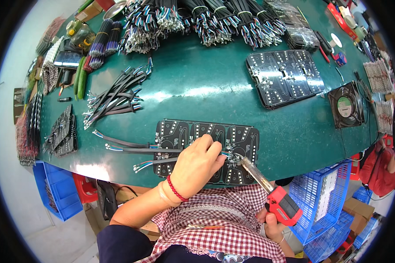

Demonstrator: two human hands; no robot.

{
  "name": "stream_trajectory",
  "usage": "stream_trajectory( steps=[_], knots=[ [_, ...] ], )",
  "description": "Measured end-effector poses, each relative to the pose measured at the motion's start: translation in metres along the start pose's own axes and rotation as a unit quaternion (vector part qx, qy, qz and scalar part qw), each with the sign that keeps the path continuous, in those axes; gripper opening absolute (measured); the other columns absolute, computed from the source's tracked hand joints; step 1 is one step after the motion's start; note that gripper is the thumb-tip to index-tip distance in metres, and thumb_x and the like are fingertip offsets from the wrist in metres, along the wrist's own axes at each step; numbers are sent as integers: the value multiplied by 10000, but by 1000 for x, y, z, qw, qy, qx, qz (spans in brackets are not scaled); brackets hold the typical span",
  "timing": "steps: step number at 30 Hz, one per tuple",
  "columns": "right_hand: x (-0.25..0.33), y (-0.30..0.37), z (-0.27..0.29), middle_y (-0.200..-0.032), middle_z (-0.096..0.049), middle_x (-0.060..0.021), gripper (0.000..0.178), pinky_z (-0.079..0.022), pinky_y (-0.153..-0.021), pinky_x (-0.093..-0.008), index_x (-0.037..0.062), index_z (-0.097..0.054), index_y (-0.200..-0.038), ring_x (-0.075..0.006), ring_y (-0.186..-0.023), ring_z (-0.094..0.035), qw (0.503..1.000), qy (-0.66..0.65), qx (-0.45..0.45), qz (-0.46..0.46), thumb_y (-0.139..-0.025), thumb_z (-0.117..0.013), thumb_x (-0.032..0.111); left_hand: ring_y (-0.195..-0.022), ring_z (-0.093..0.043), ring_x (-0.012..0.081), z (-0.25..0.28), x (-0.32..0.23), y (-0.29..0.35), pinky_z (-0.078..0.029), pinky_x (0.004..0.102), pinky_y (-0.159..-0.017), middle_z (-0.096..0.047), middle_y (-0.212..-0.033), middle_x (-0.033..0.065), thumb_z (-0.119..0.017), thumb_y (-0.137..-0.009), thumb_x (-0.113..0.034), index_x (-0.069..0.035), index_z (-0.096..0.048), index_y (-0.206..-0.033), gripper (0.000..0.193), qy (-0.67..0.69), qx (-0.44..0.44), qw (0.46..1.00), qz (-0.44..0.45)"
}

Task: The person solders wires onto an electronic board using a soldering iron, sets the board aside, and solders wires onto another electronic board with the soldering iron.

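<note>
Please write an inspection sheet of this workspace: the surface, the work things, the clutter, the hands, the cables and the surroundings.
Surface: green table, glossy, bare in the middle.
Job's things: black circuit board panel at the near edge; red-handled soldering iron with its tip on the panel's right part.
Clutter: second black panel, stacked small boards, a square fan, bottles and tools at the far corners.
Hands: left hand rests on the panel, pinching a thin wire at the iron's tip; right hand grips the iron's handle.
Cables: loose black leads at left; bundled leads along the far edge.
Surroundings: blue crates below the table; another person's red sleeve at right.
</note>
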State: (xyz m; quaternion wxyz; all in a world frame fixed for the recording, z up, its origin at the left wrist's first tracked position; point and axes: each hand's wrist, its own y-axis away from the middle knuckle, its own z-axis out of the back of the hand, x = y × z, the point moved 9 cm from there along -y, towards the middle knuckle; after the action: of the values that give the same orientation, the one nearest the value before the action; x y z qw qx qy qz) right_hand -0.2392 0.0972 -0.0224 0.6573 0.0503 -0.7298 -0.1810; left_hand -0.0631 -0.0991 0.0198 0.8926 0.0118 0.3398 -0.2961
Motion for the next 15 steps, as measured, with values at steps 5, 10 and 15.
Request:
stream_trajectory(
  steps=[5,10,15],
  knots=[
    [4,1,1,-721,-572,-75,327,-427,-582,-292,-29,-558,-838,-148,-633,-518,999,44,14,-11,-954,-519,275,-712,-545,295,1,0,0,-461,389,-614,-487,-781,113,-716,-742,-85,-22,-536,-814,203,-3,1,1000,-3],
    [3,2,2,-705,-577,-79,294,-437,-569,-287,-33,-565,-847,-141,-621,-530,998,54,10,-20,-947,-539,243,-714,-546,294,0,-1,0,-464,389,-616,-482,-783,110,-711,-747,-89,-25,-534,-812,199,-10,11,1000,2],
    [1,2,1,-702,-573,-76,257,-448,-571,-285,-28,-560,-839,-144,-622,-539,1000,15,-17,-20,-938,-554,209,-717,-547,295,-1,0,0,-466,390,-618,-479,-783,110,-707,-751,-92,-26,-529,-812,199,-13,17,1000,6]
  ],
)
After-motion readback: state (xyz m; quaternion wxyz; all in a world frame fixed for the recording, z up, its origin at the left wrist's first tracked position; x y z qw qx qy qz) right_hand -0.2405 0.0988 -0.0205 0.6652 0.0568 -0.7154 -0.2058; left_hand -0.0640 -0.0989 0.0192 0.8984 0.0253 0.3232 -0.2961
